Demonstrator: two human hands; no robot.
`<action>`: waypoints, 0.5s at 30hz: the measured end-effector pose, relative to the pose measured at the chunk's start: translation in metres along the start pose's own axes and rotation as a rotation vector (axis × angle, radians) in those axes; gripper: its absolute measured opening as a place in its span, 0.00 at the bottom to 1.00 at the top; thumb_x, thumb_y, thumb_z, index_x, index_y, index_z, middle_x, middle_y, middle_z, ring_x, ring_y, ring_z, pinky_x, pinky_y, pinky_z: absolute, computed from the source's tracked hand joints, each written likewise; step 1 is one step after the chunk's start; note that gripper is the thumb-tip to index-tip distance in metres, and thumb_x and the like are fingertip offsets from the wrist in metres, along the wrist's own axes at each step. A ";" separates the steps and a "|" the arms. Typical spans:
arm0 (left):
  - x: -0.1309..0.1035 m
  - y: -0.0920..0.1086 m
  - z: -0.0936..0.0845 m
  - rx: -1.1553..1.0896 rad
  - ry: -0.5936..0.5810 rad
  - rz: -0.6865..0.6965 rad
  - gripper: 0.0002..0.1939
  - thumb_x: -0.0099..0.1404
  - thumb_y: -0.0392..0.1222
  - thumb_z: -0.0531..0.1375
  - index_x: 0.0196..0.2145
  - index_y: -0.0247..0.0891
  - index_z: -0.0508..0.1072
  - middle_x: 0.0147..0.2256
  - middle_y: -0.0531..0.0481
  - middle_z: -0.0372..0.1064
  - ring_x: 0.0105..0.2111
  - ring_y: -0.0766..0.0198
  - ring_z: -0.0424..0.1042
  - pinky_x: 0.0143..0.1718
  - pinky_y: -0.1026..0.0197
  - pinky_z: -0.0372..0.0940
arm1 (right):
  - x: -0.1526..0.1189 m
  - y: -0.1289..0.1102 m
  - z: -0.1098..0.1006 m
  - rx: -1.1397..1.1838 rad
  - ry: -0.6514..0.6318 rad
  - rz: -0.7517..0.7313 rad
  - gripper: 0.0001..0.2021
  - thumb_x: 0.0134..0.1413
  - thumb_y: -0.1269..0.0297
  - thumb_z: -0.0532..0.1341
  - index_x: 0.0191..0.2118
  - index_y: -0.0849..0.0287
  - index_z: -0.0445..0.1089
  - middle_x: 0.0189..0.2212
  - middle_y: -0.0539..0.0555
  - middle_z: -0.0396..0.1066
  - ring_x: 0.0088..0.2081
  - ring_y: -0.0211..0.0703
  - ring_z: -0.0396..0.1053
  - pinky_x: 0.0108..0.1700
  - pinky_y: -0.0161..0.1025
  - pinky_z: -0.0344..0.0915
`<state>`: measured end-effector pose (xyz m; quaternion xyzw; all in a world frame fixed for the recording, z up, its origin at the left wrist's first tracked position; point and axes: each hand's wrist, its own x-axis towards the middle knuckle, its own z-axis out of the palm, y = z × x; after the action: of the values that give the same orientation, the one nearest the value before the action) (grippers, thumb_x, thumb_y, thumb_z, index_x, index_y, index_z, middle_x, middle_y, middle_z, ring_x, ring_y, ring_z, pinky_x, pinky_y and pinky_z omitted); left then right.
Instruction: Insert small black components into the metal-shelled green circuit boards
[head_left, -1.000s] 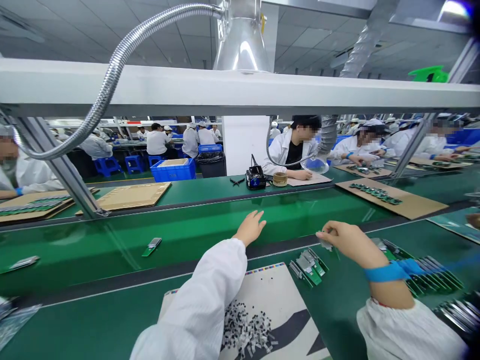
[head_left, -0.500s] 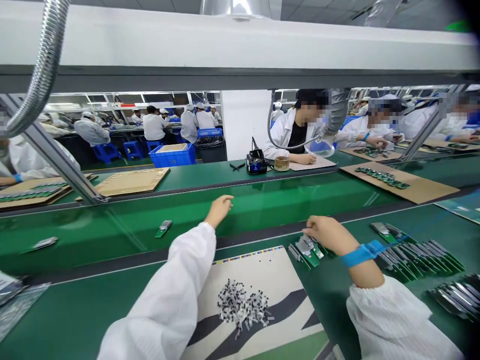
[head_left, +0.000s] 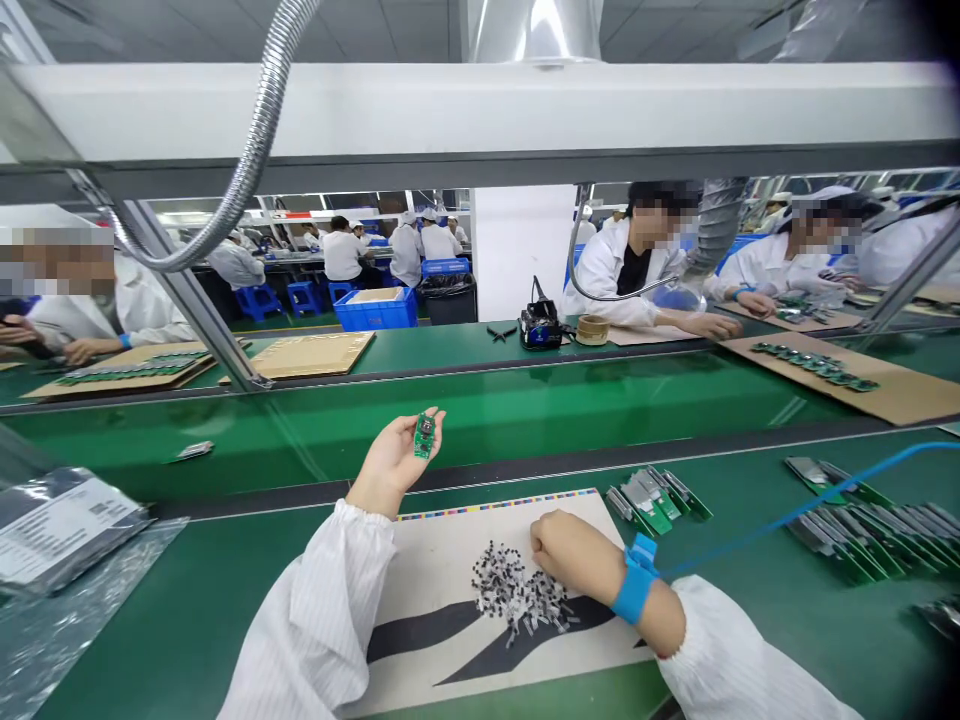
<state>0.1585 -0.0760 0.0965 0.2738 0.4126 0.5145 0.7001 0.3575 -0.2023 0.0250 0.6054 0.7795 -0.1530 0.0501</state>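
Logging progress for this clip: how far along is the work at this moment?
Done: the left hand already holds a small green circuit board raised above the bench. In hand: the right hand rests on the pile of small black components on the printed card; whether it grips one cannot be told. Left: two groups of boards, one beside the card and a longer row further right.

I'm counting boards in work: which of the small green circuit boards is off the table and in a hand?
The small green circuit board pinched in the left hand, raised above the conveyor. The other green boards lie flat on the table.
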 end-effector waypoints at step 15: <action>0.085 -0.004 -0.070 1.087 0.319 0.355 0.14 0.56 0.36 0.65 0.41 0.33 0.70 0.40 0.44 0.71 0.44 0.54 0.70 0.46 0.51 0.64 | -0.011 -0.034 0.016 -0.282 0.089 0.077 0.06 0.66 0.67 0.61 0.42 0.66 0.69 0.39 0.55 0.67 0.41 0.47 0.67 0.44 0.45 0.68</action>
<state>0.1113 0.0003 0.0321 0.5772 0.6649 0.3732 0.2921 0.3259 -0.2249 0.0183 0.6279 0.7709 -0.0129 0.1062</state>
